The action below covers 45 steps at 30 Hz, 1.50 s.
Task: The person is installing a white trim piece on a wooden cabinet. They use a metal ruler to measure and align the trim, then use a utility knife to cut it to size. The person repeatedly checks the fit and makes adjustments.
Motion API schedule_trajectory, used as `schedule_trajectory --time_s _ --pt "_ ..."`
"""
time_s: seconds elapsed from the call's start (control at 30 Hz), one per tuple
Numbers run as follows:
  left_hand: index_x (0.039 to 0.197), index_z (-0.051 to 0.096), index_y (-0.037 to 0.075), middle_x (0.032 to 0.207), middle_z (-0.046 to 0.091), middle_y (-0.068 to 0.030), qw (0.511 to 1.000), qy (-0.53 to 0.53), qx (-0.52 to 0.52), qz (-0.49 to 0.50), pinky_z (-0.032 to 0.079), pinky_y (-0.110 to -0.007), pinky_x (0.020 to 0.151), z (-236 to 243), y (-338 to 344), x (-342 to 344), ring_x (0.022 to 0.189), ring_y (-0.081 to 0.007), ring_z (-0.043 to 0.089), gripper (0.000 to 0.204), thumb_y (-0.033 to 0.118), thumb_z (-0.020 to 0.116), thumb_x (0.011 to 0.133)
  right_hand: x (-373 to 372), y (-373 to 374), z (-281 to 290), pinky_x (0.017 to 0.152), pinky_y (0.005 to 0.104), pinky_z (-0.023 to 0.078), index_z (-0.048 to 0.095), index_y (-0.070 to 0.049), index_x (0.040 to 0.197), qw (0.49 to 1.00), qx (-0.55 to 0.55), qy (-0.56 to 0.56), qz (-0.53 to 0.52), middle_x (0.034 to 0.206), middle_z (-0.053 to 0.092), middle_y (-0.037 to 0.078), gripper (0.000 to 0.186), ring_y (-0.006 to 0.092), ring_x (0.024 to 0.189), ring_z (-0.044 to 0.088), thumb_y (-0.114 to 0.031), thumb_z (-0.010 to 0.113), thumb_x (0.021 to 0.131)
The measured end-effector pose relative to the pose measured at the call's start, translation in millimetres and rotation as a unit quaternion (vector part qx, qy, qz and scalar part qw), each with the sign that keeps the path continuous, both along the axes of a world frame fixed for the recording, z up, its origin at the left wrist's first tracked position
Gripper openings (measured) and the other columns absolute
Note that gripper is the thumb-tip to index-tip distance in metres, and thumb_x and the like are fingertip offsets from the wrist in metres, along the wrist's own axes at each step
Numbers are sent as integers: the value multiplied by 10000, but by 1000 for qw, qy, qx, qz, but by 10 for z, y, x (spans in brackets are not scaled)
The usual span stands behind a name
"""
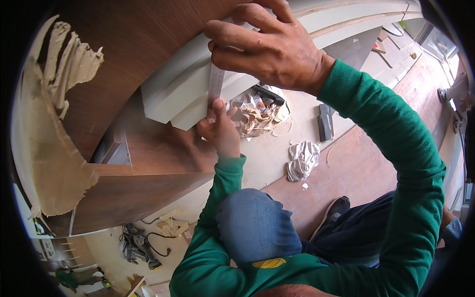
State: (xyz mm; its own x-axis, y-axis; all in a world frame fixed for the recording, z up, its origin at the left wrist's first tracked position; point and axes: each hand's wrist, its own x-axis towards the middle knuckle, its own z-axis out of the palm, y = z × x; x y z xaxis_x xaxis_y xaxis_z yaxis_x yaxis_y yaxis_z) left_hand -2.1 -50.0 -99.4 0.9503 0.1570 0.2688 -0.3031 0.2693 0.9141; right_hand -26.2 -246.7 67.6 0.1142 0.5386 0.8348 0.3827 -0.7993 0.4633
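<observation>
A narrow metal ruler [216, 83] stands across the edge of a white stepped board [180, 91], which is fixed along a brown wood-faced panel [148, 44]. My left hand [220, 129] is closed at the ruler's lower end, the thumb pressed against it, just beside the board's cut end. Higher up, my right hand [277, 47] curls its fingers over the ruler's upper part and the board. Those fingers hide the ruler's top end. Both my arms wear green sleeves.
Torn brown paper [64, 163] hangs at the left. Behind my left hand lie crumpled paper [260, 119] and a black-handled tool [268, 94]. A white cloth [303, 161] and dark block [325, 123] are on the floor. A corded power tool [136, 247] lies lower left. Other people show at the edges.
</observation>
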Motion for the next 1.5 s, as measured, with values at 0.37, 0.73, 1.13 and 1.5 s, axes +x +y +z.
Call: schedule_trajectory --time_s 0.37,0.73,1.13,1.5 --pt "1003 727 -83 922 671 -56 999 8 39 5 672 -333 653 84 10 -68 538 -84 485 639 539 871 970 28 -63 -124 1114 531 443 739 -275 1054 999 10 34 8 1392 569 22 149 225 1222 577 -292 755 907" --pt "1139 763 -65 1072 769 -68 999 -1 30 -9 672 -323 703 114 20 -52 681 -113 644 518 407 903 976 -190 -154 -139 1043 422 519 723 -239 1111 992 8 91 -86 1267 600 -2 224 226 1149 611 -252 791 897" --pt "1127 736 -85 698 576 7 999 -19 5 -39 680 -346 659 -115 127 49 516 -54 445 510 398 857 1019 -126 -136 -163 922 374 596 717 -208 1089 992 75 100 7 1200 618 28 213 237 1099 662 -176 789 891" --pt "1056 751 -92 779 634 -16 1000 3 6 -25 674 -350 663 5 88 16 523 -66 461 517 397 900 979 -152 -145 -272 914 367 573 739 -232 1104 991 94 86 -31 1276 594 -5 233 221 1082 611 -216 757 872"
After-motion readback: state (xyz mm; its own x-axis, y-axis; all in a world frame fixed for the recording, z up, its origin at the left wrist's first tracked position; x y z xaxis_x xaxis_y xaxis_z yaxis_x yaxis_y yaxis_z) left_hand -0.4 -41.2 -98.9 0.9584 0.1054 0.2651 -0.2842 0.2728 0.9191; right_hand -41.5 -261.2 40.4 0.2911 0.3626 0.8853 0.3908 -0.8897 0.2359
